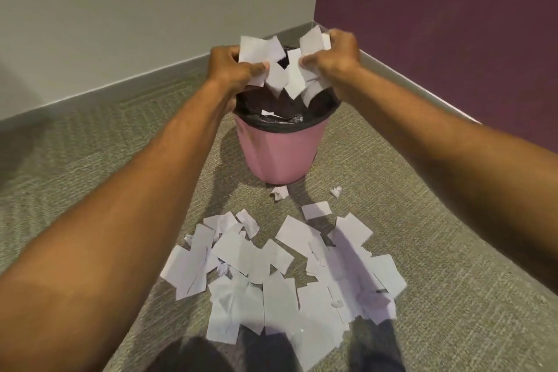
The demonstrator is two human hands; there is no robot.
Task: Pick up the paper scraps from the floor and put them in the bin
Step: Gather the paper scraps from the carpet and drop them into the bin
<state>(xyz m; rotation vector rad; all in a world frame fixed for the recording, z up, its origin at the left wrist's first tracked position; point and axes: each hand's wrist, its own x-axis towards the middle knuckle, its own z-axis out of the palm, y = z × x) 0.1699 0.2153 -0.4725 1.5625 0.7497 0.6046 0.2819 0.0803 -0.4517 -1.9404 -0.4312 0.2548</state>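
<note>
Scrap pile (265, 290) on floor (90, 160); left hand (232, 66) and right hand (335, 54) clutch scraps (290, 75), corners down, over upright bin (280, 154).

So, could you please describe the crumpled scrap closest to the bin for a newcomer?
Find the pink plastic bin with a black liner in the carpeted corner. At its foot lies a small crumpled white paper scrap. Unlike the flat white paper pieces heaped nearer, it is balled up, left of another crumpled scrap.
</note>
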